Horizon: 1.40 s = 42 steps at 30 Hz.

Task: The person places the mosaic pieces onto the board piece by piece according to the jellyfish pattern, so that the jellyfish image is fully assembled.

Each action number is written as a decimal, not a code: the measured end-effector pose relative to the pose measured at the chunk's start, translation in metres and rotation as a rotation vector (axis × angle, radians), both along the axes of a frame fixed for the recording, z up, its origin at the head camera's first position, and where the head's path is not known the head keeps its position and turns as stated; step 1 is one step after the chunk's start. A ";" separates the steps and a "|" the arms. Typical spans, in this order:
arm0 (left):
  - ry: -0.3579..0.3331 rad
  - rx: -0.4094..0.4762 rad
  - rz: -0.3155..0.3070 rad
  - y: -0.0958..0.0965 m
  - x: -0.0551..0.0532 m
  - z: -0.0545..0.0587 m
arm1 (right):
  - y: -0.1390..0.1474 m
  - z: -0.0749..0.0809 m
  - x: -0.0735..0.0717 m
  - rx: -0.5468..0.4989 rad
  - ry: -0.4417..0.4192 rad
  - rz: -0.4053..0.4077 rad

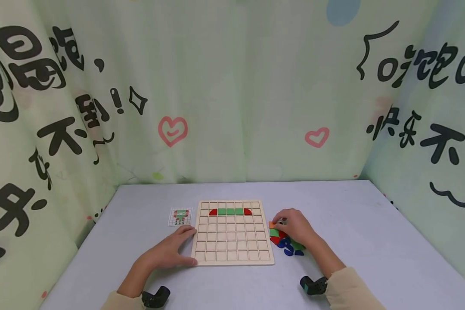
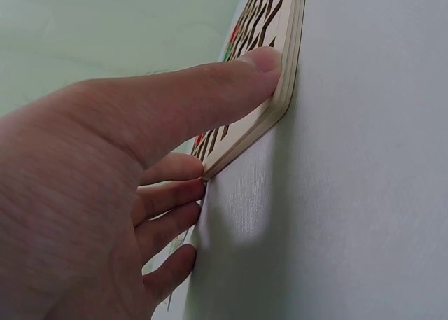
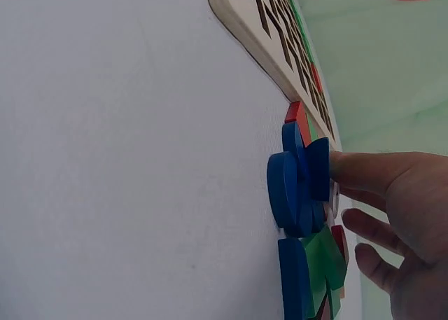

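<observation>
A square wooden grid board (image 1: 232, 257) lies on the table, with a row of green squares (image 1: 230, 212) capped at each end by a red quarter-round piece (image 1: 213, 212) in its upper part. My left hand (image 1: 172, 249) is at the board's left side; its thumb (image 2: 234, 82) presses near the front corner and the other fingertips touch the edge. My right hand (image 1: 298, 227) reaches into a pile of coloured pieces beside the board, fingertips right at an orange piece (image 1: 271, 224). Blue rounded pieces (image 3: 283, 187) lie below its thumb. I cannot tell whether it pinches a piece.
A small pattern card (image 1: 180, 216) with a red and green figure lies left of the board. Green pieces (image 3: 323, 257) and red pieces are heaped in the same pile. A printed curtain (image 1: 244, 94) stands behind the white table (image 1: 333, 202).
</observation>
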<state>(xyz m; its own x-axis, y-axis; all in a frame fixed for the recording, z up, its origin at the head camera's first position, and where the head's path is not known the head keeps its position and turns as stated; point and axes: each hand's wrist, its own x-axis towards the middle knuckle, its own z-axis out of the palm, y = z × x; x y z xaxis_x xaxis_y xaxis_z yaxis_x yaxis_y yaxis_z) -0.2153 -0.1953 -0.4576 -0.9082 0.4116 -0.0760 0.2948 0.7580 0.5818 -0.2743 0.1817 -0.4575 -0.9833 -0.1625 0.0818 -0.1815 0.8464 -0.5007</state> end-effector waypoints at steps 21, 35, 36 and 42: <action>0.000 -0.014 -0.017 0.000 -0.002 -0.001 | 0.000 0.001 -0.003 -0.026 -0.022 0.018; -0.012 -0.014 -0.010 0.002 -0.002 -0.003 | -0.019 0.004 -0.006 -0.087 0.020 0.071; -0.013 -0.013 -0.009 0.002 -0.002 -0.003 | -0.022 0.004 -0.006 -0.090 0.029 0.081; 0.000 -0.010 -0.001 0.000 -0.001 -0.002 | -0.036 0.002 -0.011 -0.104 0.053 0.139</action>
<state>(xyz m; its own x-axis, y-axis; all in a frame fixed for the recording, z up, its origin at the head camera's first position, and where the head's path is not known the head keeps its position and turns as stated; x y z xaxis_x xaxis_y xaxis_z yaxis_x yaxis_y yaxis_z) -0.2162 -0.1954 -0.4597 -0.9080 0.4113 -0.0801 0.2951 0.7635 0.5744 -0.2854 0.1453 -0.4557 -0.9459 -0.2842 0.1566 -0.3215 0.7555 -0.5708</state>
